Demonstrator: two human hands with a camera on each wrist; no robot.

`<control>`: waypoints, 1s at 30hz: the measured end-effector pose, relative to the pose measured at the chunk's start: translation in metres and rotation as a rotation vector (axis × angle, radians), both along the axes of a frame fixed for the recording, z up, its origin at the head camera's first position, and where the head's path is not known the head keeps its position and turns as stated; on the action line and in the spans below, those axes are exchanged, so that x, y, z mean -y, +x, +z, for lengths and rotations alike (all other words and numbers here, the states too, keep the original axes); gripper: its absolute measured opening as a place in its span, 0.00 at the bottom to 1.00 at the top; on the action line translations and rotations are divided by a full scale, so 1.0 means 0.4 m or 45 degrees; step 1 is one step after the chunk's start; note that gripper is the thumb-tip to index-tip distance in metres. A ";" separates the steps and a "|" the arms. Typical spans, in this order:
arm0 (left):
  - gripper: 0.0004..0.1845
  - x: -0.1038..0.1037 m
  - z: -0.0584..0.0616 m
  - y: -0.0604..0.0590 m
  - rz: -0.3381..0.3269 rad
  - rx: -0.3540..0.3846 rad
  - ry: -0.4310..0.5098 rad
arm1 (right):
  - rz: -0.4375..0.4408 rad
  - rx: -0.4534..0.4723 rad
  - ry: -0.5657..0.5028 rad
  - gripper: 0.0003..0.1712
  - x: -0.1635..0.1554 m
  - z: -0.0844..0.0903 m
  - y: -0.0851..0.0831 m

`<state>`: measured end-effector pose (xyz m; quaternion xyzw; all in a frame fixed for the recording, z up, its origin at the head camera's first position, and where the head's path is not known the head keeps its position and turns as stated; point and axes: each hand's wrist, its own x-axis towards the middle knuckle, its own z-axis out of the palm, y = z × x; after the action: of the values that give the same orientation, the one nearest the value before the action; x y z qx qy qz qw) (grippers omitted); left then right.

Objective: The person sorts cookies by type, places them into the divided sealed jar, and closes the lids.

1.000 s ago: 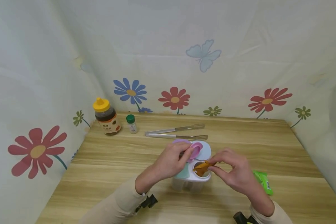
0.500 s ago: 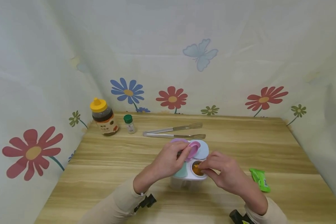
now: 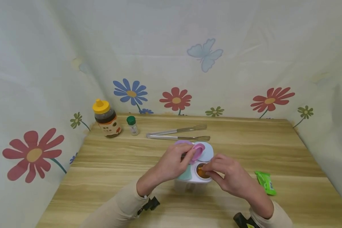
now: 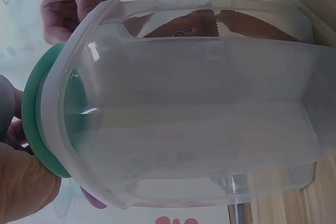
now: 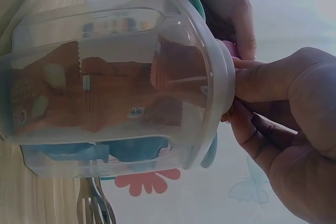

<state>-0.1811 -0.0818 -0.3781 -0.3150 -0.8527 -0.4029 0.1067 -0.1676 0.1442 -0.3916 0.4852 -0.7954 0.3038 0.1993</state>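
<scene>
A clear plastic storage box (image 3: 185, 187) with a white top and lids of several colours stands near the table's middle. My left hand (image 3: 171, 163) holds its pink lid (image 3: 199, 150) raised between thumb and fingers. At the uncovered round opening, my right hand (image 3: 232, 175) pinches an orange-brown snack packet (image 3: 200, 172), most of which is down inside. Through the wall in the right wrist view, several brown packets (image 5: 113, 95) fill that compartment, beside blue packets (image 5: 139, 149). The compartment facing the left wrist camera, under the green lid (image 4: 32, 114), shows no packets.
Metal tongs (image 3: 165, 137) lie just behind the box. A yellow-capped jar (image 3: 107, 126) and a small green-capped shaker bottle (image 3: 133, 127) stand at the back left. A green packet (image 3: 265, 183) lies right of my right hand. Printed cloth walls surround the table (image 3: 114, 164).
The orange-brown packet has gone from above the opening down into it, as my right hand moved left and in. My left hand stays at the pink lid. The head view has shifted slightly.
</scene>
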 end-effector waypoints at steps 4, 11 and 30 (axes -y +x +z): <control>0.15 -0.001 0.005 -0.001 -0.002 -0.015 -0.006 | -0.013 -0.032 0.020 0.17 -0.002 0.004 0.001; 0.14 -0.009 0.003 -0.007 0.004 -0.031 -0.032 | -0.067 -0.005 0.063 0.15 -0.009 -0.001 0.001; 0.12 -0.002 0.005 0.003 0.032 0.023 -0.035 | -0.020 -0.050 0.086 0.15 0.003 0.011 0.008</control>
<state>-0.1799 -0.0811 -0.3763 -0.3020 -0.8629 -0.3926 0.0999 -0.1644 0.1432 -0.3872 0.4914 -0.8048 0.2656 0.2008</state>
